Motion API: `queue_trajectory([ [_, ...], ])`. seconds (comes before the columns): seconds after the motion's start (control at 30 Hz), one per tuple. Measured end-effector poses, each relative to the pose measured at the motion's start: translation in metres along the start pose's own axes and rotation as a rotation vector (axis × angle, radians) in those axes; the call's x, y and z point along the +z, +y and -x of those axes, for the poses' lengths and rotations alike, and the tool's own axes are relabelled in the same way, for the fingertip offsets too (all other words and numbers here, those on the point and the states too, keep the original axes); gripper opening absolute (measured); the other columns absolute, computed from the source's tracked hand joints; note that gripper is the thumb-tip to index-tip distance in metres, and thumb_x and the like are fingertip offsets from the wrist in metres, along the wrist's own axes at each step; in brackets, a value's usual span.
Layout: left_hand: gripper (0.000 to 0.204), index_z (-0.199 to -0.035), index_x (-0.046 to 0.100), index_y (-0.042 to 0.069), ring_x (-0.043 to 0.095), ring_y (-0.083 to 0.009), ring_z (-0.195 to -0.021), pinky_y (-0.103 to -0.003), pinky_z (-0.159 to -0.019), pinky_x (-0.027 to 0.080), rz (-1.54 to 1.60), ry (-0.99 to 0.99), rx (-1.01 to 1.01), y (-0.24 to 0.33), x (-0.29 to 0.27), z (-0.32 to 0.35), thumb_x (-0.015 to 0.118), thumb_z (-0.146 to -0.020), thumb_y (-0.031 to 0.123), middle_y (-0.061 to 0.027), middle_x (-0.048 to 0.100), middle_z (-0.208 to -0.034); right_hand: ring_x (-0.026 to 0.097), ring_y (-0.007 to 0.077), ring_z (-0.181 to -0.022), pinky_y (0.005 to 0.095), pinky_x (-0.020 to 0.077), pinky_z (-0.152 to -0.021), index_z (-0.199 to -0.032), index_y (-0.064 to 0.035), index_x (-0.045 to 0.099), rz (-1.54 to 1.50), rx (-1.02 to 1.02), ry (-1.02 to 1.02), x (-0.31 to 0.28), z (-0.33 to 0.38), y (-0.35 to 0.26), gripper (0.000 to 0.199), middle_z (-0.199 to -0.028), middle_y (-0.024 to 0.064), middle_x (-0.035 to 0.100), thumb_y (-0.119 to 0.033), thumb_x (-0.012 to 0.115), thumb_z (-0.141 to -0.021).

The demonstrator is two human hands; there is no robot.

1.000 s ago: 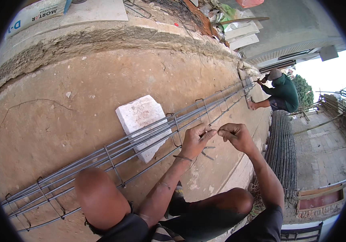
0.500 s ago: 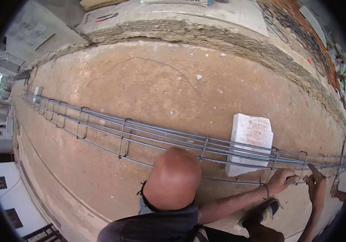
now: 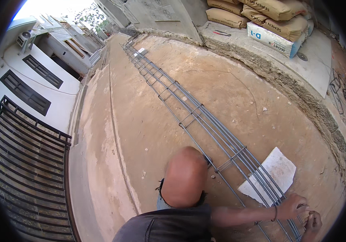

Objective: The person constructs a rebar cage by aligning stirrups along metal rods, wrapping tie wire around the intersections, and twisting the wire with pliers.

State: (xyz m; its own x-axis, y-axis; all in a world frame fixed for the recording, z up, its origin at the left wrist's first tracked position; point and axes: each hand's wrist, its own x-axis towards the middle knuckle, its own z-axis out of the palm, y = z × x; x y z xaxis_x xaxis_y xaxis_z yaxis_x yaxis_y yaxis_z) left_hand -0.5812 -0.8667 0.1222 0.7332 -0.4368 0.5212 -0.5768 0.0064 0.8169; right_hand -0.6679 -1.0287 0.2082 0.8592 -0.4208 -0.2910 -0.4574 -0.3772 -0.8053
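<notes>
A long rebar cage [image 3: 197, 115] of grey steel bars and square stirrups runs from the far upper left to the lower right. My left hand [image 3: 293, 206], a dark band at its wrist, is over the cage's near end with its fingers closed in a pinch. Close beside it, my right hand [image 3: 312, 222] has thumb and fingers pressed together at the lower right. Whatever lies in the fingertips of both hands is too small to make out. A white slab [image 3: 283, 171] lies beneath the bars near my hands. My bent knee [image 3: 187, 173] shows through torn jeans.
Stacked brown cement bags [image 3: 275, 26] and a white bag [image 3: 273, 38] stand on a raised concrete ledge [image 3: 316, 76], near red-handled pliers [image 3: 222, 33]. On the left are a black metal gate [image 3: 28, 173] and a white wall [image 3: 60, 105]. A small pale block [image 3: 142, 51] sits by the cage's far end.
The view has swung left, bringing in the gate, house and bags. My right index finger, stretched out before, is now bent in, and my two hands are closer together.
</notes>
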Motion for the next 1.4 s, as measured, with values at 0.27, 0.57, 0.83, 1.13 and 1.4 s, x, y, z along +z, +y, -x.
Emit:
queue_trajectory([
  [0.27, 0.022, -0.092, 0.067, -0.001, 0.055, -0.0069, -0.05, -0.021, -0.047, 0.045, 1.05, -0.219, -0.769, 0.045, 0.021, 0.006, 0.06, -0.094, 0.019, -0.0029, 0.06, -0.067, 0.058, 0.0139, -0.063, 0.0271, 0.0474, -0.058, -0.122, 0.0058, 0.056, -0.339, -0.298, -0.186, -0.013, -0.048, 0.05, 0.037, -0.078, 0.008, 0.063, -0.017, 0.063, -0.093],
  [0.57, 0.023, -0.103, 0.062, 0.003, 0.06, -0.0089, -0.079, -0.027, -0.074, 0.051, 0.653, 0.399, -0.561, 0.057, 0.089, -0.015, 0.053, -0.101, 0.024, -0.0024, 0.064, -0.085, 0.062, 0.0117, -0.07, 0.0233, 0.0519, -0.063, -0.134, 0.0027, 0.043, -0.76, 0.097, -0.732, -0.022, 0.003, 0.115, 0.049, -0.094, 0.009, 0.064, -0.018, 0.063, -0.094],
  [0.83, 0.017, -0.106, 0.055, 0.011, 0.057, -0.0091, -0.07, -0.025, -0.069, 0.05, 1.349, 0.374, -0.876, 0.053, 0.146, -0.015, 0.051, -0.101, 0.026, 0.0002, 0.058, -0.078, 0.044, 0.007, -0.052, 0.0234, 0.0368, -0.048, -0.114, -0.0002, 0.058, -0.143, -0.585, 0.125, -0.057, 0.035, 0.194, 0.023, -0.08, 0.006, 0.059, -0.015, 0.057, -0.096],
  [1.13, 0.023, -0.086, 0.056, 0.003, 0.047, -0.0061, -0.049, -0.022, -0.043, 0.038, 0.754, 0.033, -0.52, 0.061, 0.184, 0.005, 0.051, -0.1, 0.021, 0.0, 0.054, -0.064, 0.058, 0.0271, -0.105, 0.0375, 0.0505, -0.085, -0.12, 0.0047, 0.06, -0.123, 0.044, 0.092, -0.058, 0.116, 0.212, 0.033, -0.117, 0.0176, 0.061, -0.013, 0.062, -0.093],
  [1.4, 0.022, -0.091, 0.056, 0.002, 0.051, -0.0055, -0.051, -0.022, -0.043, 0.041, 0.887, -0.075, -0.579, 0.062, 0.234, 0.051, 0.048, -0.101, 0.019, -0.0007, 0.055, -0.067, 0.057, 0.0273, -0.1, 0.0387, 0.0497, -0.082, -0.124, 0.0066, 0.058, -0.225, 0.271, 0.232, -0.049, 0.177, 0.184, 0.039, -0.119, 0.021, 0.06, -0.016, 0.063, -0.092],
])
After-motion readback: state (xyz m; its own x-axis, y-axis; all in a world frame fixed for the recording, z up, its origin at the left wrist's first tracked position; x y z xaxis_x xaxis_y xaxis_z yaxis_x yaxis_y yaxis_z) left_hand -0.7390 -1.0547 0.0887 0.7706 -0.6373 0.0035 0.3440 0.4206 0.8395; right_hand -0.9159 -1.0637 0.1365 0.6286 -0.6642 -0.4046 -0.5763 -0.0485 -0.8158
